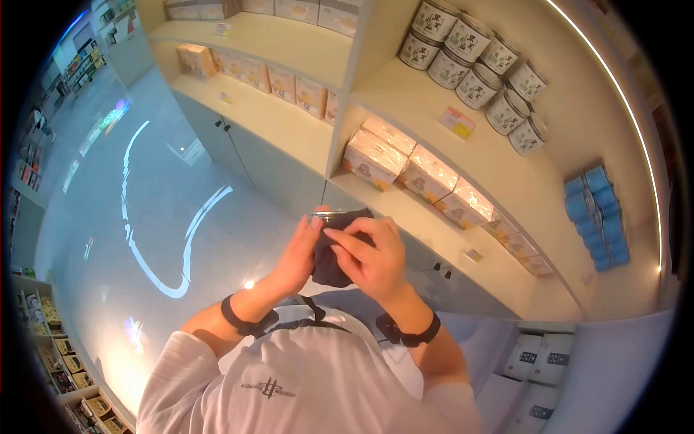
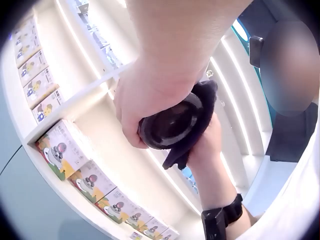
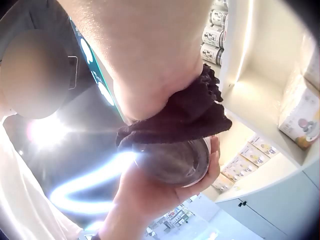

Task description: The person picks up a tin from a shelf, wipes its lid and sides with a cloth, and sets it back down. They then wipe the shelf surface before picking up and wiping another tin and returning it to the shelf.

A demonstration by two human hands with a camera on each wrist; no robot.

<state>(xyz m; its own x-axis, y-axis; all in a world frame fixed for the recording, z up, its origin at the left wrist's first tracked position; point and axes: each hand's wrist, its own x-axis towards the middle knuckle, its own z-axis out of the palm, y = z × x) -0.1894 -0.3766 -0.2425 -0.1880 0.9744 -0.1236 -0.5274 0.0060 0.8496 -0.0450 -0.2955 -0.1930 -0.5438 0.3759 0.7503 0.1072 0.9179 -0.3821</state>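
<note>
In the head view my left hand point(image 1: 295, 254) and right hand point(image 1: 374, 254) meet in front of the chest, around a dark cloth point(image 1: 330, 269) and a shiny-rimmed round can point(image 1: 334, 215). The left wrist view has the left hand point(image 2: 155, 95) curled round the can point(image 2: 172, 122), its circular end showing. The dark cloth point(image 2: 204, 107) lies along its side, against the right hand point(image 2: 207, 145). From the right wrist, the cloth point(image 3: 177, 117) hangs from the right hand point(image 3: 145, 95) across the can point(image 3: 175, 162); the right fingertips are hidden there. The left hand point(image 3: 145, 192) supports the can.
Shelves point(image 1: 405, 94) ahead carry stacked white cans point(image 1: 468, 36), boxes point(image 1: 428, 173) and blue cans point(image 1: 596, 217). Cabinet doors point(image 1: 282, 173) stand below them. Glossy floor point(image 1: 166, 217) stretches to the left. White packages point(image 1: 538, 358) sit at the lower right.
</note>
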